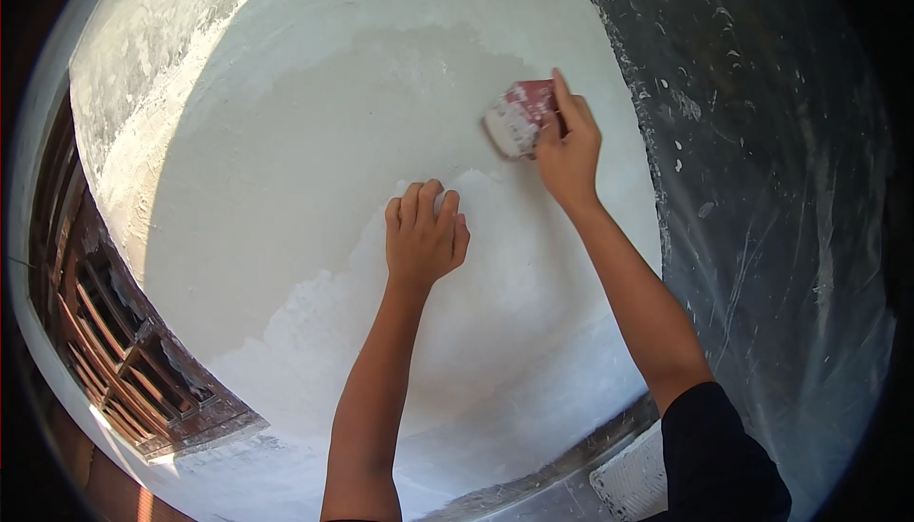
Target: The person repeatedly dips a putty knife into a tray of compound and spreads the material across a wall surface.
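My right hand (569, 155) grips a red putty scraper (519, 120) smeared with white putty, held against or just off the upper right of the wall (314, 150). The scraper's edge is slightly blurred. Lower and to the left, my left hand (426, 231) is at the wall with its fingers curled and the back of the hand towards me. A bit of something pale shows between its fingers; the rest is hidden by the hand. Around both hands the wall carries putty, greyish and damp-looking above, whiter below (476, 312).
At the left is a brown wooden window frame with slats (124, 351). A dark, white-spattered sheet (762, 198) covers the right side. A pale, ridged piece (633, 479) lies at the bottom right. Rough, sunlit wall (162, 55) shows at upper left.
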Demonstrator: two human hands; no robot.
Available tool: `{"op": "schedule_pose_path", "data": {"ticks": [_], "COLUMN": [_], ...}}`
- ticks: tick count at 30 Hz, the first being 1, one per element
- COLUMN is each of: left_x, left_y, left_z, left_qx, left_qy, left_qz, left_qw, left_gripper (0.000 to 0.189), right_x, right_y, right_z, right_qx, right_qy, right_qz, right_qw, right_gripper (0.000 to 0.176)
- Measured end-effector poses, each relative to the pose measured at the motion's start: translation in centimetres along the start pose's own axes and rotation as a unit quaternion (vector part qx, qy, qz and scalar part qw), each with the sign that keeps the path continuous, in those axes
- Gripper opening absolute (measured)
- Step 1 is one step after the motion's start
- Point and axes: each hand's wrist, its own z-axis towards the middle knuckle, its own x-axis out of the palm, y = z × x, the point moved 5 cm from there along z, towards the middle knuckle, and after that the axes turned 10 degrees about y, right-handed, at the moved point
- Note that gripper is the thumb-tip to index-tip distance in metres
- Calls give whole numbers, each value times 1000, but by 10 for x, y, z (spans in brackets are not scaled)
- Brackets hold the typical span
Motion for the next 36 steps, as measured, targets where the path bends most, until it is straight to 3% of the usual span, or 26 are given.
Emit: {"op": "schedule_pose_path", "data": {"ticks": [2,4,6,7,8,10,12,14,16,17,18,20,22,24,26,27,30,31,34,36], "left_x": [0,-2,-2,-2,-2,-1,-3,-3,-1,-1,-1,-1,-2,-1,-1,0,0,0,-1,0], "left_y": [-2,0,-1,-2,-2,-2,-2,-1,-2,-1,-2,-2,-2,-3,0,-1,-1,-2,-2,-3], "left_z": [-1,-1,0,0,-1,0,1,0,-1,-2,-1,0,-1,-2,-1,-2,-1,-1,-1,-1], "left_qx": [3,-1,1,3,4,5,3,1,6,6,8,9,10,6,3,6,11,13,17,18], "left_qy": [1,-4,-2,-2,-3,-1,1,3,0,0,5,8,10,10,9,9,12,18,16,18], "left_qz": [-4,-5,-6,-7,-7,-7,-9,-10,-6,-7,-8,-9,-7,-9,-8,-12,-17,-20,-15,-14], "left_qw": [1000,1000,1000,1000,1000,1000,1000,1000,1000,1000,1000,1000,1000,1000,1000,1000,1000,1000,1000,1000], "left_gripper": [33,33,33,33,33,33,33,33,34,34,34,34,34,34,34,33,33,33,34,33], "right_x": [25,19,-11,-19,-18,1,20,18,-13,-22,-21,-1,28,29,0,-18,-13,2,33,18], "right_y": [18,-11,-38,-40,-39,-2,17,-15,-35,-36,-31,-2,16,-2,-34,-32,-12,6,20,-19], "right_z": [-10,-1,6,6,2,-5,-15,-11,-1,-1,-1,-3,-11,-6,3,7,3,2,-5,6], "right_qx": [-34,7,142,148,148,14,6,6,130,139,138,9,-13,3,110,115,69,6,-25,35], "right_qy": [118,48,-95,-123,-123,-3,124,54,-78,-113,-113,-17,120,93,-71,-123,-88,-28,115,2], "right_qz": [24,-46,-37,-14,-14,5,15,-36,-78,-27,-27,2,35,-13,-54,-102,-21,7,46,-16], "right_qw": [992,998,985,981,981,1000,992,998,985,984,984,1000,992,996,990,980,994,1000,992,999], "right_gripper": [55,55,55,56,56,57,57,56,54,53,53,54,55,53,52,52,53,52,50,49]}}
